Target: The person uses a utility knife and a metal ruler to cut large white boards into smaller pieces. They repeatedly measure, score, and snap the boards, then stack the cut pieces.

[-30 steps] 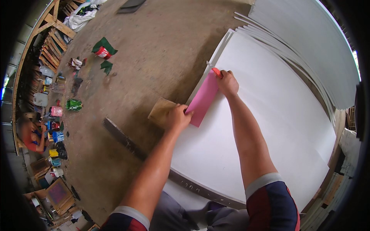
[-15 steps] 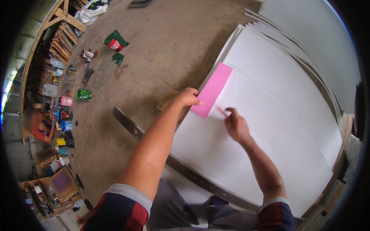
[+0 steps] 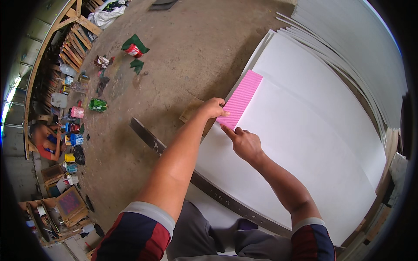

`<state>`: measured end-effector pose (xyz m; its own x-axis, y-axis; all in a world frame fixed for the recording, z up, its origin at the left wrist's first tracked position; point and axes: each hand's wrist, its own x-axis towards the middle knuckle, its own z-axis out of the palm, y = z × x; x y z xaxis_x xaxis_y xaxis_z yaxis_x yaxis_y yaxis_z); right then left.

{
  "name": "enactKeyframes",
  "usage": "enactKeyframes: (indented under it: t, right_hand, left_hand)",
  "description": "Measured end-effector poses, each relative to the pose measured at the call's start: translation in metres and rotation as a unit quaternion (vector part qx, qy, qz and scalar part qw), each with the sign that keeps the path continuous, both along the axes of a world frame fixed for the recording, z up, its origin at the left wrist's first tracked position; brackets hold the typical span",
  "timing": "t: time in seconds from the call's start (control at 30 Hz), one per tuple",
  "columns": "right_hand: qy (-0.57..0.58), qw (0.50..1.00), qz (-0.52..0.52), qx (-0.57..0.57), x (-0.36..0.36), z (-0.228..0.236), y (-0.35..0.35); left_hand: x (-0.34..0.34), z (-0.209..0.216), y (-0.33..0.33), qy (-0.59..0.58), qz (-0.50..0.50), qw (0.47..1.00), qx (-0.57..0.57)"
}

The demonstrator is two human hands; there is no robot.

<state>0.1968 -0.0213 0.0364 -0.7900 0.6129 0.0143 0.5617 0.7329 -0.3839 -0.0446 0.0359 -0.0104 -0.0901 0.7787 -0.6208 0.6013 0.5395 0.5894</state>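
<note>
A pink rectangular piece of ribbed or finely patterned sheet [image 3: 244, 92] lies slantwise along the left edge of a large white board [image 3: 300, 126]. My left hand [image 3: 212, 108] grips the piece near its lower end, thumb on top and fingers at the board's edge. At the bottom end of the pink piece is my right hand [image 3: 247, 143], its index finger reaching to the lower edge and the other fingers curled in. Whatever it may hold is hidden under the fingers.
A dark, worn beam [image 3: 217, 195] runs along the board's near edge. White sheets [image 3: 348, 43] lean at the upper right. Paint cans, such as a green one [image 3: 98, 105] and a red one [image 3: 133, 50], stand on the floor. A person [image 3: 48, 141] sits at the far left.
My right hand has moved left and down from the white board to the lower end of the pink piece. My left hand stays on the piece.
</note>
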Motion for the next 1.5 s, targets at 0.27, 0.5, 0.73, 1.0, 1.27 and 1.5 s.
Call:
enactKeyframes:
  t: [0.27,0.5,0.73,1.0,1.27,1.5]
  right_hand:
    - [-0.103,0.994,0.023,-0.011,-0.016,0.007,-0.001]
    - [-0.165,0.985,0.036,-0.035,-0.025,0.016,0.001]
    - [-0.076,0.991,-0.060,-0.097,-0.004,0.017,-0.004]
    - [0.222,0.842,-0.414,-0.265,0.012,-0.059,0.018]
    - [0.347,0.684,-0.463,-0.444,0.033,-0.040,0.051]
    - [0.517,0.557,-0.522,-0.388,0.074,-0.037,0.156]
  left_hand:
    - [-0.002,-0.007,-0.002,0.021,-0.010,1.000,0.017]
    - [0.003,-0.002,0.000,-0.006,0.006,1.000,0.016]
    - [-0.002,-0.017,-0.017,0.014,0.042,0.996,0.076]
    - [0.089,0.001,-0.090,0.238,0.113,0.905,0.334]
    - [0.146,0.013,-0.139,0.175,0.133,0.927,0.305]
    - [0.168,0.022,-0.171,0.277,-0.111,0.948,0.109]
